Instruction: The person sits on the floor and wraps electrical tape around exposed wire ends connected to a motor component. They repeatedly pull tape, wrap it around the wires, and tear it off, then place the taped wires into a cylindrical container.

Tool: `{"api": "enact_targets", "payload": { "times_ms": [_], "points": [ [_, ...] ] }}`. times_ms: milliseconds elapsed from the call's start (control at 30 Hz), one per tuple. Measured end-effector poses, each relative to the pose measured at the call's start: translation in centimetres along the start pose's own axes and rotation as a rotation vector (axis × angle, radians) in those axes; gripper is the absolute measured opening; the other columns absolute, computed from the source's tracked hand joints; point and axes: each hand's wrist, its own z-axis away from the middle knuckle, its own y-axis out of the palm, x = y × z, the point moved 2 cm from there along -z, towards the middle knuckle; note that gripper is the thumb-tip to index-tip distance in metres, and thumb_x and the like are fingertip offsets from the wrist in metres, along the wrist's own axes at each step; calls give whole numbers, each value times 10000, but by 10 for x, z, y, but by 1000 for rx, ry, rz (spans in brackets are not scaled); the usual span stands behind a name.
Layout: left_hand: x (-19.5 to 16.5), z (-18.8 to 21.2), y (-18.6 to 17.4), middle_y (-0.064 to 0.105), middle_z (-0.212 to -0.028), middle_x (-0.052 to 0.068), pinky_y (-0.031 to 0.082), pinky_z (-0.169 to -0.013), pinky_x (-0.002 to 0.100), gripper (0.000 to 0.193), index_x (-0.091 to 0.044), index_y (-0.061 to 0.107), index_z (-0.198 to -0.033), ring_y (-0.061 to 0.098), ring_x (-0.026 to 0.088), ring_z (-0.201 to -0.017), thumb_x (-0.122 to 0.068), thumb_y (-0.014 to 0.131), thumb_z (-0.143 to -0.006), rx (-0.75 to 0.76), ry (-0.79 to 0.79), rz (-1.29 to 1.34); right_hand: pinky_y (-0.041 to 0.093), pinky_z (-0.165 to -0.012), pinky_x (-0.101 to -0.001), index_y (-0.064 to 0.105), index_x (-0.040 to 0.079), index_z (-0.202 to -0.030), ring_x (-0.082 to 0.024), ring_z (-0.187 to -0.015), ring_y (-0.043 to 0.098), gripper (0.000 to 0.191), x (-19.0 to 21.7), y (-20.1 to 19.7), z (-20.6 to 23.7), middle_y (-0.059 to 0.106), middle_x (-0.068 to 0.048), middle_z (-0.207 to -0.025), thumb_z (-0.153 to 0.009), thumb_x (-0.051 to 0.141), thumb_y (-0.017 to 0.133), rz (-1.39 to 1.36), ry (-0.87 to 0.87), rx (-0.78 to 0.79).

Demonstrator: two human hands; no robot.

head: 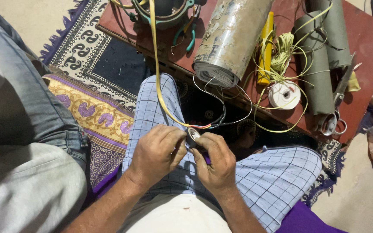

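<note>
Here we hold a small roll of black tape over our lap, left hand and right hand both with fingers pinched on it, just where the yellow cable meets thin coloured wires. The joint looks bare still, so we judge the wrapping barely begun. On the far tabletop lies no container we can see into; only a metal cylinder and a white spool.
</note>
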Motion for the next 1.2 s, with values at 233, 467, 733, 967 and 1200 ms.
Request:
{"api": "enact_targets", "payload": {
  "times_ms": [233,467,733,967,1200],
  "points": [
    [1,2,6,617,-833,103,501,-674,403,222,-32,615,-935,596,285,-753,-86,778,-794,22,30,-96,598,-649,-251,658,4,-1085,-162,-819,720,280,-1,-2,2,678,-112,-1047,-845,-15,801,-20,-17,-2],
    [27,20,35,650,-745,66,495,-604,298,145,-10,658,-925,589,105,-664,-150,690,-947,35,-835,760,634,-760,-266,655,2,-1096,-178,-913,740,285,-2,-2,2,683,-117,-1072,-852,1,802,-116,42,-13],
    [15,15,14,748,-912,105,593,-725,279,189,15,721,-1067,745,160,-811,-79,697,-906,-7,-346,360,631,-761,-265,660,-2,-1102,-179,-908,736,284,-4,-2,3,683,-117,-1072,-852,-1,795,-101,84,-5],
    [5,5,0,752,-963,111,590,-783,339,147,-14,716,-1037,739,241,-887,-78,731,-905,42,-175,170,628,-688,-240,654,-1,-1093,-148,-840,739,281,-6,-2,4,678,-114,-1058,-852,-3,798,-78,50,30],
    [3,9,-1,708,-923,108,554,-795,380,156,-26,669,-1033,703,266,-858,-78,713,-893,102,-108,56,589,-707,-251,647,-3,-1109,-153,-847,727,263,-6,-3,7,670,-114,-1067,-877,0,770,-29,-57,47]
  ]
}}
